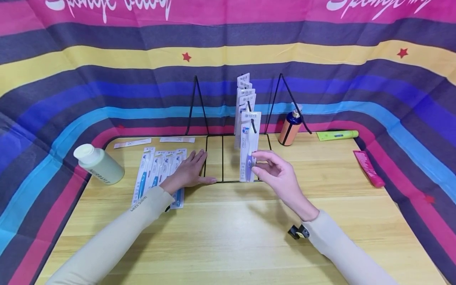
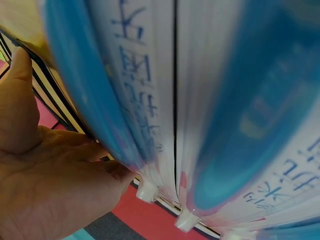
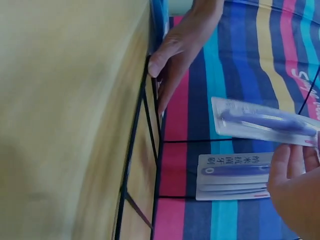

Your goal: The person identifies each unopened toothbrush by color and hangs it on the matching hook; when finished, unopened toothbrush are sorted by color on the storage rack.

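Observation:
A purple toothbrush in its clear blister pack (image 1: pixel 245 148) hangs upright at the front hook of a black wire rack (image 1: pixel 222 158). My right hand (image 1: pixel 279 170) pinches the lower right edge of this pack between thumb and fingers. Behind it, more toothbrush packs (image 1: pixel 239 93) hang in a row, also seen as a stack (image 3: pixel 235 175) in the right wrist view. My left hand (image 1: pixel 192 170) rests with fingers extended on the left side of the rack's base. Under the left forearm lie several blue toothbrush packs (image 1: pixel 144 174), which loom large in the left wrist view (image 2: pixel 100 80).
A pale green bottle (image 1: pixel 101 166) leans over at the left, near two slim sachets (image 1: pixel 132 143). Behind the rack's right leg stands an orange pump bottle (image 1: pixel 289 130). A green tube (image 1: pixel 336 135) and a pink tube (image 1: pixel 368 168) lie at the right. Striped cloth encloses the table.

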### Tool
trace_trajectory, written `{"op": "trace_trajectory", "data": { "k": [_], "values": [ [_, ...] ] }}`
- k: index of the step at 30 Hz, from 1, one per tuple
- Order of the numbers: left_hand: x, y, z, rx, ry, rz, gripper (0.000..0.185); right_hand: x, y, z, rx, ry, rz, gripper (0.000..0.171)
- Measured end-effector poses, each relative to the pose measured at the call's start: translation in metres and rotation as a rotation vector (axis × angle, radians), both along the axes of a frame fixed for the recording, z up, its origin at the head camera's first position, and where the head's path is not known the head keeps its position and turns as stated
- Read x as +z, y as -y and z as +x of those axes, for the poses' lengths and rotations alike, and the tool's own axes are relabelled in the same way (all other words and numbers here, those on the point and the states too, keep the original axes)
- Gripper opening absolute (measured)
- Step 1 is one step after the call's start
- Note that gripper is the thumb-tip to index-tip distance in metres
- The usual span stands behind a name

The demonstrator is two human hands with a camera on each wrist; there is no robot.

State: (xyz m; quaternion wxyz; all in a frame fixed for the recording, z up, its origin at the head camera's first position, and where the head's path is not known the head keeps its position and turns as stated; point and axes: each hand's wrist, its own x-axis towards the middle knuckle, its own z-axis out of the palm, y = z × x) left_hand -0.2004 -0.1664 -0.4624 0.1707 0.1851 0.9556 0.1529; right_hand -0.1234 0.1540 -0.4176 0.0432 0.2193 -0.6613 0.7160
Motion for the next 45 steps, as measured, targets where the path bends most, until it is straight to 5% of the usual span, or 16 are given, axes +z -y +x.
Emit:
{"op": "trace_trajectory", "data": {
  "k": [10, 19, 23, 30, 33, 40, 45],
  "values": [
    [0.001, -0.003, -0.001, -0.003, -0.009, -0.013, 0.117, -0.006, 0.006, -0.042, -0.005, 0.002, -0.033, 0.039],
    [0.001, -0.004, -0.002, 0.002, -0.006, -0.018, 0.117, -0.019, -0.011, -0.061, 0.012, -0.015, -0.011, 0.057],
    [0.003, -0.005, 0.0, 0.001, -0.004, -0.011, 0.117, -0.029, -0.034, -0.071, -0.022, 0.011, 0.182, 0.063],
    [0.001, -0.004, 0.001, 0.008, 0.0, 0.0, 0.117, -0.041, -0.08, -0.087, 0.022, 0.046, 0.858, 0.088],
    [0.001, -0.003, 0.002, 0.01, 0.002, 0.005, 0.117, -0.046, -0.089, -0.087, 0.052, 0.033, 1.049, 0.097],
    [0.005, 0.002, 0.015, 0.02, -0.043, 0.106, 0.108, -0.054, -0.094, -0.084, 0.084, 0.051, 1.23, 0.105],
    [0.008, 0.012, 0.032, 0.043, -0.158, 0.23, 0.097, -0.057, -0.094, -0.083, 0.077, 0.034, 1.264, 0.107]
  ]
}}
